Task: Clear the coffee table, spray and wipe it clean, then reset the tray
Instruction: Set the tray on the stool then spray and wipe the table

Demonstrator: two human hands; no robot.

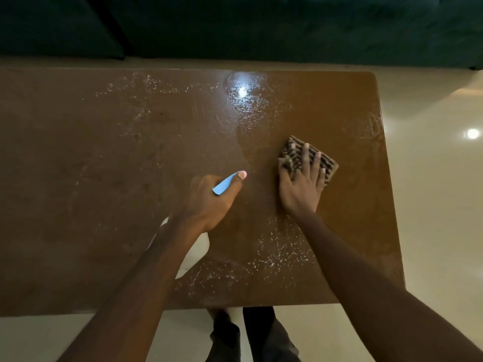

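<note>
Coffee table (78,178): flat right hand (302,184) presses cloth (290,148); left hand (209,199) grips spray bottle (226,182); unwiped far drops (245,108) could dry streaky.

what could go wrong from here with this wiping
1. The cloth under the right hand sits near the right edge of the table; a wide stroke could push liquid onto the glossy floor, a slip hazard.
2. Spray droplets lie near the front edge and along the far side; they might get missed and dry streaky.
3. The left hand grips the spray bottle, nozzle over the table; an accidental squeeze could re-wet it.
</note>
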